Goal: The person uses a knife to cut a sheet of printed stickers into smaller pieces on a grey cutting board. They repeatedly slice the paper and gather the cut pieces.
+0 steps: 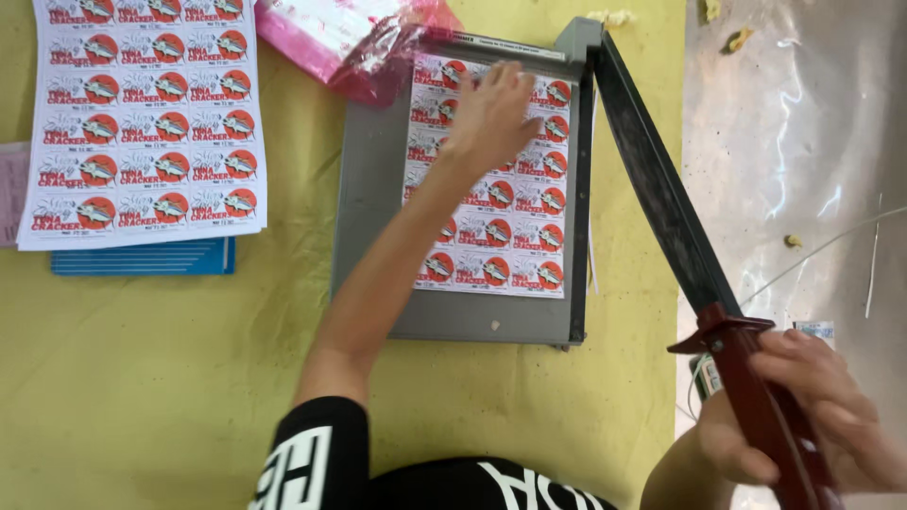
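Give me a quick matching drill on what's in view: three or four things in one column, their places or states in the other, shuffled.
1. Left hand
2. Right hand
3. Long black cutter blade arm
4. Blue booklet

a. Raised at a slant
b. Pressing the sticker sheet on the grey cutter board
c. Under the second label sheet
d. Gripping the dark red handle

Pairs: 1-b, 2-d, 3-a, 4-c

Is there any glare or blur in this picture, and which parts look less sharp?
In the head view, the light is soft and even on the yellow table, with weak shadows. White glare streaks run over the clear plastic sheet at the right. The left hand, pressing on the sticker sheet, looks slightly smeared. The right hand on the cutter's red handle is a little soft.
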